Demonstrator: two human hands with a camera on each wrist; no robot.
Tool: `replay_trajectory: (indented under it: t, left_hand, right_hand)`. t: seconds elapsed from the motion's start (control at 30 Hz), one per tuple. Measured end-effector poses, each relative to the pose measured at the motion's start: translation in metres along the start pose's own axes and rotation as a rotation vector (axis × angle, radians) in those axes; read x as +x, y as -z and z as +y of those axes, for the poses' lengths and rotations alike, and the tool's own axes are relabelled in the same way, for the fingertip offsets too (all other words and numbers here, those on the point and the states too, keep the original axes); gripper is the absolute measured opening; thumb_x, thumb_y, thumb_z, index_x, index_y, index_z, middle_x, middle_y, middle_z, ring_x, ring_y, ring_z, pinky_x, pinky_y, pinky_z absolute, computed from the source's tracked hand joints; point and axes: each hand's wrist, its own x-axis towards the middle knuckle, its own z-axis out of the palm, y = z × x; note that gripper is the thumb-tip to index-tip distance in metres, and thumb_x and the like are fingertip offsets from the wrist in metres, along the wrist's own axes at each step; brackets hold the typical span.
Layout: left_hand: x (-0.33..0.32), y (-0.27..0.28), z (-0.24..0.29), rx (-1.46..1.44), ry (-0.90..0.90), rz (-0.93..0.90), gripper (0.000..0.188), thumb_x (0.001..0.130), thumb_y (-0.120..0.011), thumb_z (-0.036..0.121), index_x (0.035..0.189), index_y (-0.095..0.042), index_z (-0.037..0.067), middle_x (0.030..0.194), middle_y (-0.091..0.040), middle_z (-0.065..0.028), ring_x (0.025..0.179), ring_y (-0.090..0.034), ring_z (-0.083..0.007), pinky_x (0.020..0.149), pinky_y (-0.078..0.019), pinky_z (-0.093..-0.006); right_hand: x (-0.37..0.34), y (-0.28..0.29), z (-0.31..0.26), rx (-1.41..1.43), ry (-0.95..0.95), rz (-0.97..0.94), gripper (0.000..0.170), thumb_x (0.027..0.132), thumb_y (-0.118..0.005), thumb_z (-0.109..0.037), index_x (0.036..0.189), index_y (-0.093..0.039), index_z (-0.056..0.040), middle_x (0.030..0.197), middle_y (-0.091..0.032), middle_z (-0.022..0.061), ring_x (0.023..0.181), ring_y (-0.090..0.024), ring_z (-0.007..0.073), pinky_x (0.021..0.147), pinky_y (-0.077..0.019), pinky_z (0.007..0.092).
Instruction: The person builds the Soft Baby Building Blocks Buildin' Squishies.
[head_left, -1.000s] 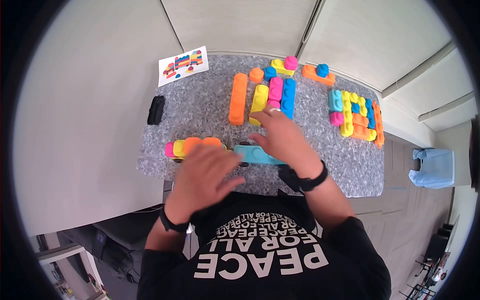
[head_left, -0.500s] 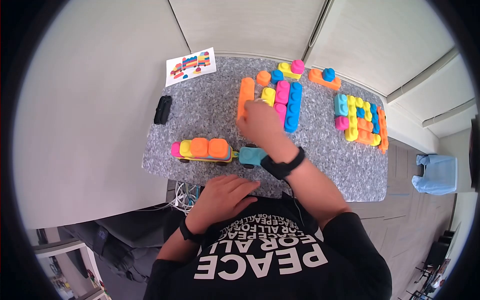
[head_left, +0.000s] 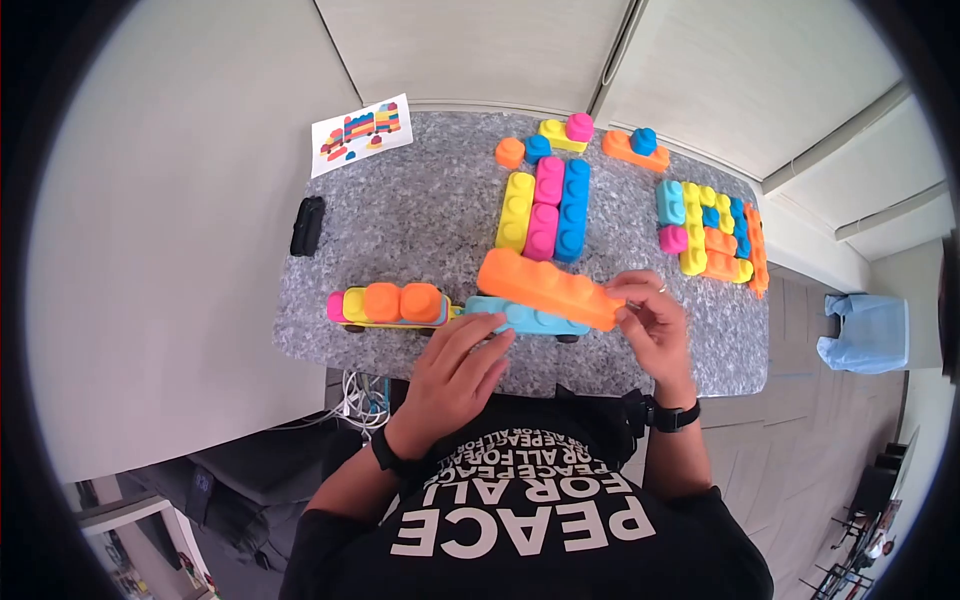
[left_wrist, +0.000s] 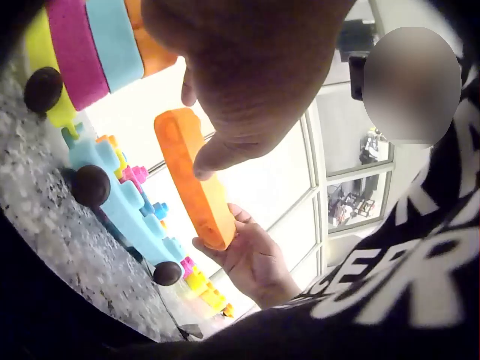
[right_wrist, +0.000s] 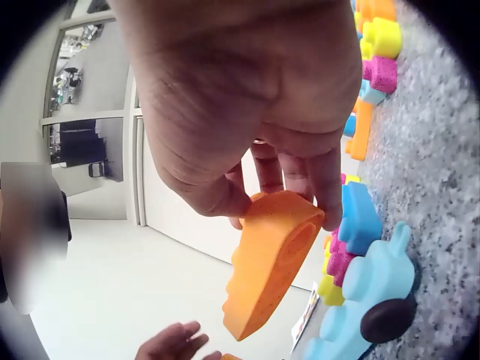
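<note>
My right hand (head_left: 655, 325) pinches one end of a long orange toy block (head_left: 545, 288) with thumb and fingertips. The block is held up at a slant over a light blue wheeled toy base (head_left: 540, 321). My left hand (head_left: 450, 372) has its fingers stretched out around the base's left end. In the right wrist view the left fingers (right_wrist: 180, 337) are spread apart, away from the orange block. Left of the base, hooked to it, stands a wheeled toy car (head_left: 395, 322) stacked with pink, yellow and orange blocks.
Beyond the base lie a yellow block (head_left: 515, 212), pink blocks (head_left: 549, 180) and a long blue block (head_left: 574, 210). More coloured blocks (head_left: 715, 230) are grouped on the right. A picture sheet (head_left: 360, 135) and a black case (head_left: 308, 226) lie on the left.
My right hand reached the long orange block on the table, took hold of it and brought it back over the base. My left hand dropped to the table's edge, then rose to the base.
</note>
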Motion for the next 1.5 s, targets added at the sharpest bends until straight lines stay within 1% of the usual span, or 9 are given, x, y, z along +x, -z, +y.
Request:
replay_trajectory:
  t: [0.13,0.33,0.57,0.73,1.03,1.13,1.27,1.37,1.5]
  left_hand:
    - [0.019,-0.007,0.006,0.164,0.020,-0.042,0.067,0.089,-0.092,0.009,0.152,-0.068,0.006,0.166,-0.059,-0.0187,0.153,-0.057,-0.0450,0.127,-0.0495,-0.0588]
    - [0.031,-0.029,-0.008,0.241,0.105,-0.268,0.085,0.087,-0.092,0.016,0.164,-0.058,0.006,0.165,-0.060,-0.0165,0.160,-0.050,-0.0410,0.136,-0.0354,-0.0630]
    - [0.038,-0.039,-0.023,0.201,0.099,-0.309,0.074,0.084,-0.092,0.017,0.152,-0.063,0.007,0.145,-0.069,-0.0111,0.136,-0.064,-0.0350,0.118,-0.0471,-0.0550]
    - [0.043,-0.040,-0.025,0.205,0.062,-0.341,0.069,0.084,-0.092,0.017,0.146,-0.064,0.007,0.140,-0.069,-0.0123,0.132,-0.065,-0.0345,0.113,-0.0478,-0.0536]
    - [0.029,-0.053,-0.023,0.356,-0.084,-0.244,0.049,0.102,-0.066,0.012,0.150,-0.067,0.001,0.133,-0.068,-0.0131,0.122,-0.065,-0.0316,0.109,-0.0488,-0.0521]
    - [0.029,-0.052,-0.025,0.272,-0.064,-0.263,0.056,0.097,-0.072,0.010,0.153,-0.066,0.003,0.141,-0.066,-0.0151,0.131,-0.064,-0.0344,0.115,-0.0482,-0.0540]
    - [0.024,-0.056,-0.030,-0.018,0.105,-0.152,0.073,0.089,-0.085,0.003,0.158,-0.062,0.006,0.157,-0.060,-0.0176,0.147,-0.058,-0.0405,0.126,-0.0440,-0.0560]
    - [0.014,-0.063,-0.034,-0.153,0.226,-0.092,0.085,0.085,-0.090,0.001,0.163,-0.057,0.007,0.164,-0.056,-0.0192,0.154,-0.053,-0.0441,0.130,-0.0419,-0.0561]
    - [0.006,-0.072,-0.043,-0.223,0.254,-0.024,0.092,0.087,-0.093,0.004,0.168,-0.050,0.004,0.168,-0.055,-0.0217,0.155,-0.053,-0.0446,0.131,-0.0416,-0.0551]
  right_hand:
    - [-0.002,-0.005,0.010,-0.048,0.012,-0.078,0.028,0.105,-0.067,0.008,0.128,-0.079,-0.0022,0.141,-0.066,0.0142,0.128,-0.074,0.0258,0.101,-0.0663,0.0357]
    - [0.003,-0.013,0.029,-0.067,-0.006,-0.146,0.031,0.102,-0.074,0.006,0.131,-0.076,-0.0040,0.141,-0.070,0.0166,0.134,-0.073,0.0326,0.110,-0.0617,0.0404]
    - [-0.003,-0.025,0.022,-0.257,0.031,-0.137,0.054,0.092,-0.094,-0.004,0.138,-0.067,-0.0088,0.147,-0.073,0.0200,0.138,-0.072,0.0406,0.114,-0.0583,0.0474]
    - [-0.007,-0.028,0.031,-0.331,0.119,-0.084,0.048,0.092,-0.095,-0.005,0.130,-0.066,-0.0095,0.145,-0.076,0.0203,0.132,-0.075,0.0431,0.111,-0.0593,0.0479]
    - [-0.018,-0.031,0.038,-0.317,0.142,-0.041,0.043,0.092,-0.092,0.002,0.124,-0.066,-0.0096,0.145,-0.076,0.0194,0.137,-0.074,0.0390,0.115,-0.0584,0.0479]
    - [-0.022,-0.031,0.040,-0.268,0.077,-0.021,0.043,0.091,-0.092,0.004,0.124,-0.067,-0.0081,0.145,-0.074,0.0162,0.138,-0.073,0.0360,0.116,-0.0577,0.0472]
    - [-0.022,-0.033,0.039,-0.147,-0.098,0.024,0.051,0.090,-0.093,0.005,0.133,-0.068,-0.0055,0.145,-0.071,0.0130,0.140,-0.070,0.0310,0.119,-0.0561,0.0459]
    - [-0.018,-0.027,0.042,-0.306,0.012,-0.021,0.067,0.086,-0.098,-0.004,0.146,-0.067,-0.0054,0.140,-0.074,0.0156,0.130,-0.074,0.0358,0.110,-0.0588,0.0447]
    - [-0.005,-0.025,0.012,-0.344,0.015,-0.023,0.065,0.090,-0.097,-0.014,0.148,-0.068,-0.0044,0.141,-0.073,0.0161,0.131,-0.073,0.0355,0.111,-0.0578,0.0458]
